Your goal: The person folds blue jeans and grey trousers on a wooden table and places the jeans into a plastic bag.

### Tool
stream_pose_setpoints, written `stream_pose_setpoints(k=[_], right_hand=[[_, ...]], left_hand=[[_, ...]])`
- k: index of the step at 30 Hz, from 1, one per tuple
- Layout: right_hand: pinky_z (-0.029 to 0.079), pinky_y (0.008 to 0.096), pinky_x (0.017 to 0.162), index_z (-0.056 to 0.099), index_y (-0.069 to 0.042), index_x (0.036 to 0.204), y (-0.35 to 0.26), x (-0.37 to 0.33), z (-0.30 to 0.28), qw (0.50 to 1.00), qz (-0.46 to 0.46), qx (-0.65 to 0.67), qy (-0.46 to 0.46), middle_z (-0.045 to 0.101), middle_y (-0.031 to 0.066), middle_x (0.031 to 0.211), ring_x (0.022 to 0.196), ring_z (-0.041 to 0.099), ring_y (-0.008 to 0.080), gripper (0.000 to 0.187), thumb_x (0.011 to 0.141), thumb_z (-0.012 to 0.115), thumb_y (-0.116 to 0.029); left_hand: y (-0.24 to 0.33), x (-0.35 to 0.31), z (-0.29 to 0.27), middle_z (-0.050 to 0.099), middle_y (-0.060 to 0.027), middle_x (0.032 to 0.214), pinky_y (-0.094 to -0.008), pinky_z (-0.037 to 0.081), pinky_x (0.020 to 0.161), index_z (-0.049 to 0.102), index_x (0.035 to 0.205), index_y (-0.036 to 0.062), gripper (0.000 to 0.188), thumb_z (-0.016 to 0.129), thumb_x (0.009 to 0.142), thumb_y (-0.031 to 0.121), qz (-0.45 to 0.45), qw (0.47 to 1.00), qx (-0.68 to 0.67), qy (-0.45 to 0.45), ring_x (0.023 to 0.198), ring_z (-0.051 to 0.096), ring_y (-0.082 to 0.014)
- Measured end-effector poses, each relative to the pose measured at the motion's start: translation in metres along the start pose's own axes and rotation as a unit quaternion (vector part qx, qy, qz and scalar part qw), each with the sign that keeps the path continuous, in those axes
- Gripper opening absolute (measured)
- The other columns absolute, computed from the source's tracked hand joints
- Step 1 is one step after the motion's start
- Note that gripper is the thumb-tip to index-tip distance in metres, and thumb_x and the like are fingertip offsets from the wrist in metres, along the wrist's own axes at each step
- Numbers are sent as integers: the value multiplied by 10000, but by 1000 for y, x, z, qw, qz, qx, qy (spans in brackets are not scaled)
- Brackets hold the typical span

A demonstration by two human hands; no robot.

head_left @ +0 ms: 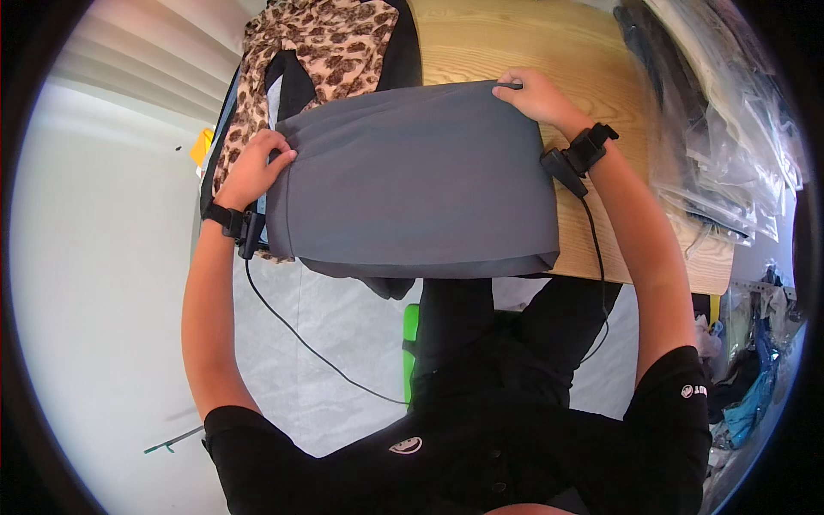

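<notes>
Cloth [421, 180], gray, laid across desk's [515, 43] near edge, front overhanging. Left hand [254, 165] pinches far-left part, right hand [539, 96] far-right corner, likely for tautness. Leopard-print garment [348, 47] desk's left; layering unclear.

Grey cloth [421, 184]: matt, smth; table [506, 39]: wood w/ grain; bags [730, 172]: glossy plast.

The head-worn fisheye looks down over the table [515, 43].
</notes>
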State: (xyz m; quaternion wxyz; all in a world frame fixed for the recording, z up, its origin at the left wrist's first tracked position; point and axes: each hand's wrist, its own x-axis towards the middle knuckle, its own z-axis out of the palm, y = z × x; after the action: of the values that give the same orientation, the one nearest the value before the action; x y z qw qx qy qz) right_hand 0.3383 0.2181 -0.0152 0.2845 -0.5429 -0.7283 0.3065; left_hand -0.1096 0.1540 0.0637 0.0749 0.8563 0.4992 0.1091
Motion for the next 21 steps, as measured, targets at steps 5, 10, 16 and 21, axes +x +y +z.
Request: stream_pose_setpoints(k=[5,10,16,21], right_hand=[[483,369,789,660,-10,996,0,-2,-3,999,52,6,4,665,166,940,912,625,288,308,830,660,-271],[490,380,802,622,-14,1046,12,-2,9,997,14,-60,51,633,192,964,911,615,335,372,801,664,-290],[471,323,718,503,-33,1111,-32,-119,-22,986,-63,-43,149,536,111,1088,777,543,206,422,751,703,-123],[448,393,747,513,-29,890,-78,-238,-5,989,97,61,92,516,134,863,864,546,328,241,718,681,-44]], left_hand=[[-4,10,2,635,-138,846,-320,468,734,570,948,-1,194,600,902,185,-141,983,-110,24,811,622,-240],[-38,18,17,645,-132,841,-314,482,731,581,985,16,175,620,890,157,-89,994,-57,40,793,634,-220],[10,-5,-11,576,-175,1114,-391,415,931,529,1150,10,344,649,833,70,-48,995,62,58,1070,541,-329],[103,-59,16,470,-201,1314,-437,319,1041,507,1239,28,422,621,865,187,-100,989,108,32,1244,415,-375]])
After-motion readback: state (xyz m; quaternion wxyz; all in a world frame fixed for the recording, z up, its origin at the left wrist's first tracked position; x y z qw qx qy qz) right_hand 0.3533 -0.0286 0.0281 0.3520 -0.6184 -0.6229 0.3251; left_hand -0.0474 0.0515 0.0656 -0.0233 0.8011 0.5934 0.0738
